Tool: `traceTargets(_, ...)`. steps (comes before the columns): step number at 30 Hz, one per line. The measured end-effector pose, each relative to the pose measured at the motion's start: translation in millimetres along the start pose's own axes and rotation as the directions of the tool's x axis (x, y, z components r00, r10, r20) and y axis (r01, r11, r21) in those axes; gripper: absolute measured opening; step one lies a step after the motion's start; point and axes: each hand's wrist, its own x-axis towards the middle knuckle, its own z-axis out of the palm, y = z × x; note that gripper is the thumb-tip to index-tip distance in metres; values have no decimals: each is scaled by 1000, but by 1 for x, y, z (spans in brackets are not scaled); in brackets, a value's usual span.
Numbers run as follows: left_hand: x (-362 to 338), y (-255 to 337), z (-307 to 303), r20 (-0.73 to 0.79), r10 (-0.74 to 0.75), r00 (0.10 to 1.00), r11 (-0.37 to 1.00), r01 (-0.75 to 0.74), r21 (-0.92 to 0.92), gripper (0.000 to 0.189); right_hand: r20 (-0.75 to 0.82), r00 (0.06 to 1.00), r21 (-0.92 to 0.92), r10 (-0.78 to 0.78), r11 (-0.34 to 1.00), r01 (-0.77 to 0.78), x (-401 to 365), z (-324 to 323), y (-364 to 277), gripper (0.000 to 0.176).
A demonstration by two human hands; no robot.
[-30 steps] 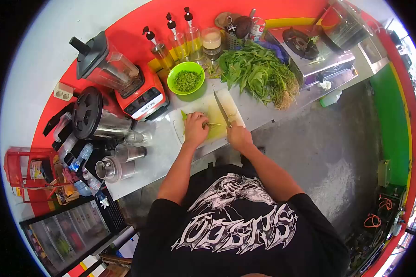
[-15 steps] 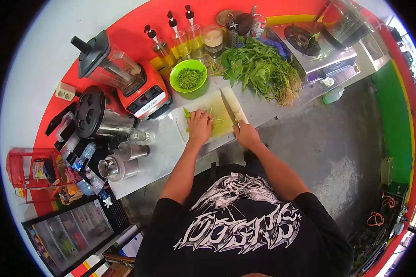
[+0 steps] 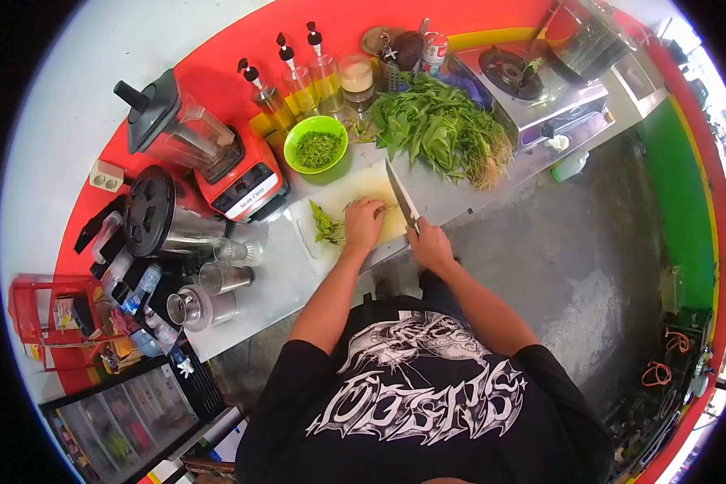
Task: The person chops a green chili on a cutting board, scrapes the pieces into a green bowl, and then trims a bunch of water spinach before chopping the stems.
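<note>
**Left hand (image 3: 365, 222) shifts along the greens toward the knife (image 3: 401, 194)**

Since half a second ago the left hand has slid sideways along the cutting board (image 3: 355, 184) and now sits closer to the blade. More of the bunch of greens (image 3: 327, 228) shows on its far side than before. The fingers are curled down over the stems and pin them flat on the board, with the leafy ends sticking out to the left of the knuckles.

The right hand (image 3: 429, 246) is wrapped around the knife handle at the counter's near edge. The blade angles away from the person and lies just beside the left fingertips. Whether its edge touches the stems cannot be told.

Beyond the board stands a green bowl (image 3: 297, 139) of chopped greens. A large pile of leafy stems (image 3: 440, 129) lies to its right, and a red blender (image 3: 246, 181) stands to its left.
</note>
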Motion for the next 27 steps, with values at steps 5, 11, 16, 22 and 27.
traceTargets(5,-2,9,0,-63,-18,998,999,20,35,17,51,999,-74,-16,997,20,-5,0,-9,35)
traceTargets(11,-8,-7,-4,-67,-18,998,995,24,100,14,80,995,-170,-55,983,68,-4,15,-16,34)
traceTargets(16,-8,-12,0,-54,2,999,998,2,70,11,140,990,-313,-14,948,58,-5,27,-19,29)
traceTargets(22,-11,-8,-3,-69,34,997,991,-25,129,12,123,992,-337,13,941,29,26,40,-31,31)
traceTargets(27,-16,-6,-17,-38,-15,999,976,23,216,13,93,995,-269,-44,961,68,32,35,-24,33)
